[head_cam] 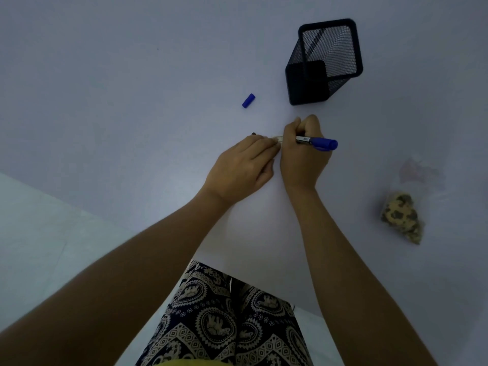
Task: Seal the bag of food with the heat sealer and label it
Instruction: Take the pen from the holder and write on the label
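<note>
Black metal-mesh holder [327, 59] (probably matt)

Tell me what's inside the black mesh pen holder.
The pen holder shows only one thin dark stick leaning inside; its dark base hides the bottom. The marker is in the right hand.

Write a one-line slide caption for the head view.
Right hand writes with an uncapped blue marker, left hand steadying; blue cap, black mesh holder nearby.

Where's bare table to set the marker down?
Wide bare stretch left of the blue cap and left hand. A smaller patch lies between the right hand and food bag. Crowded between the hands and mesh holder.
</note>
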Demonstrator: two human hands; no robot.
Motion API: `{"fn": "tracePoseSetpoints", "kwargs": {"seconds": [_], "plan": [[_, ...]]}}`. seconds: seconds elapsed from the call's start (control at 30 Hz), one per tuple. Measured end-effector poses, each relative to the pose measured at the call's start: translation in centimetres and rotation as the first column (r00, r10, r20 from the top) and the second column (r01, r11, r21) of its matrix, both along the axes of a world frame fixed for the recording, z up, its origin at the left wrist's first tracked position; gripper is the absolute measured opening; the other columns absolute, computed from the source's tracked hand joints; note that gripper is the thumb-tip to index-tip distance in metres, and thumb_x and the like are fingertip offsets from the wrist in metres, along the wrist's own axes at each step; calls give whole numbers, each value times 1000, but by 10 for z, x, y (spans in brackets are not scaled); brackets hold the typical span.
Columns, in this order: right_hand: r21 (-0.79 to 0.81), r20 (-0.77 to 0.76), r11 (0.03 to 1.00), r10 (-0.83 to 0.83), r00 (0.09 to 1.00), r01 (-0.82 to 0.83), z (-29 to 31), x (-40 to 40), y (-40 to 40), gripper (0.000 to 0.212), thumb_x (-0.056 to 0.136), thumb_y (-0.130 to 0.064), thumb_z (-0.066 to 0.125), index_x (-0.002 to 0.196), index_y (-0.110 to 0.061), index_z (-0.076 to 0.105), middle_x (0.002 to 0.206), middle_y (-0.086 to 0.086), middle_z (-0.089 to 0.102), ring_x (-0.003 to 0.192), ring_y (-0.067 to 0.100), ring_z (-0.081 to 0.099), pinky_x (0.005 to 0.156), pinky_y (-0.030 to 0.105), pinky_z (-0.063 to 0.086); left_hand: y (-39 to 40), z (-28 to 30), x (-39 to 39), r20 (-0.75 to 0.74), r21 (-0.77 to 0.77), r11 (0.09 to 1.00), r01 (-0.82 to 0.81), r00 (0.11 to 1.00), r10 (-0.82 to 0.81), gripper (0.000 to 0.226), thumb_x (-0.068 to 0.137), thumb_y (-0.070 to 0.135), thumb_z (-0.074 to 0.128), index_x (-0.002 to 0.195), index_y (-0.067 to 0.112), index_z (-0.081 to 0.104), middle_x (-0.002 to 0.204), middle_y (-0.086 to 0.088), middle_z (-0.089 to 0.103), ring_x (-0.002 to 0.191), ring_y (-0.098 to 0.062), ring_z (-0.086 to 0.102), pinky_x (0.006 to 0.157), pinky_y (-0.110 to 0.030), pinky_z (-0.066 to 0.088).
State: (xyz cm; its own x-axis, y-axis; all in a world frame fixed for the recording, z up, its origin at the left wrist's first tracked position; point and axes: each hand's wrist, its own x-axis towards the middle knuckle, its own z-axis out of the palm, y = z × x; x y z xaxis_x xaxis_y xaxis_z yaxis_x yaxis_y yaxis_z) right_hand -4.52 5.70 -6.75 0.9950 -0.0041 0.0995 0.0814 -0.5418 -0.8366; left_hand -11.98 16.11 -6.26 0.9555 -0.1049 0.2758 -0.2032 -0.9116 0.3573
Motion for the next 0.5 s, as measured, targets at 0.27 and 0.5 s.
{"fn": "tracePoseSetpoints", "kwargs": {"seconds": [0.27, 0.5], "plan": [[-32, 23, 999, -20, 1000, 21, 1, 0, 1, 31, 92, -13, 53, 66, -15, 36, 51, -14, 35, 46, 10, 40, 46, 17, 34, 1, -1, 0, 13, -2, 1000, -6, 1000, 6, 29, 93, 18, 54, 114, 3, 67, 111, -12, 69, 102, -25, 64, 94, -26, 44], [-34, 69, 998, -51, 996, 53, 2, 0, 2, 30, 93, -12, 53, 67, -15, 38, 54, -1, 44, 46, 18, 44, 46, 29, 39, 1, -3, 0, 26, 2, 1000, -7, 1000, 7, 30, 93, 18, 52, 114, 3, 67, 110, -12, 69, 101, -24, 64, 93, -25, 44]]}}
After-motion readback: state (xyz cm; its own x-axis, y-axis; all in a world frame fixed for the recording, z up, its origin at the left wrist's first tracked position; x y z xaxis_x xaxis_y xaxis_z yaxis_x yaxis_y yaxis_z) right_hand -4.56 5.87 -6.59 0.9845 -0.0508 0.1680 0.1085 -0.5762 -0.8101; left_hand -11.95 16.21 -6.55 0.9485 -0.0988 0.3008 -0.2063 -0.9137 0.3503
